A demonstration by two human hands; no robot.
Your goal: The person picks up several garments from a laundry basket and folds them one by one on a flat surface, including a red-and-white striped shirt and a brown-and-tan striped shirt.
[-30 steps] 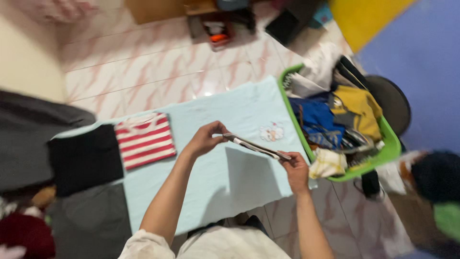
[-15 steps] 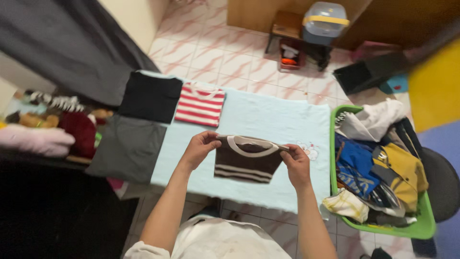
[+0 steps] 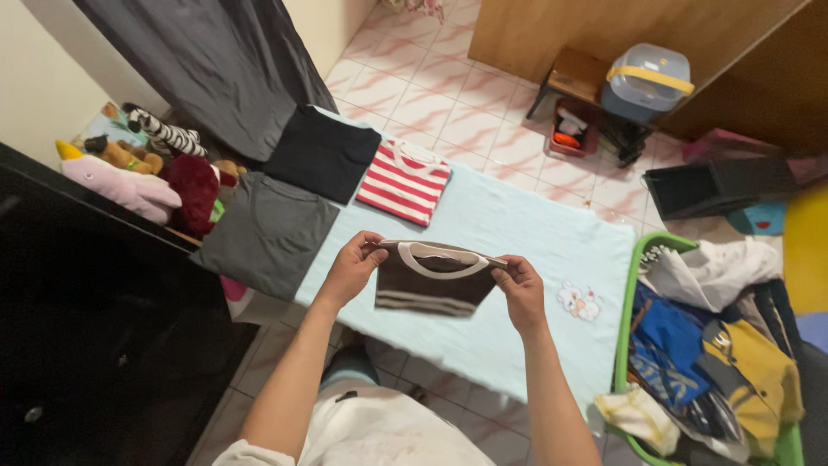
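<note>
I hold a folded brown shirt (image 3: 431, 285) with a white collar and pale stripes up by its top corners. My left hand (image 3: 352, 267) pinches the left corner and my right hand (image 3: 520, 289) pinches the right one. The shirt hangs above a light blue cloth (image 3: 517, 233) spread on the table. At the cloth's far left lie a folded red-and-white striped shirt (image 3: 405, 183), a folded black garment (image 3: 322, 154) and a folded grey garment (image 3: 267, 231).
A green basket (image 3: 623, 345) at the right holds several loose clothes. Stuffed toys (image 3: 147, 177) sit at the left beside a dark cabinet (image 3: 95, 328). A dark curtain (image 3: 216, 60) hangs behind. A lidded plastic box (image 3: 645, 82) stands on a low stool by the wooden wall.
The view swung left and steadied. The brown shirt was held flat and edge-on a second ago; it now hangs facing me, lifted a little higher, both hands still gripping it.
</note>
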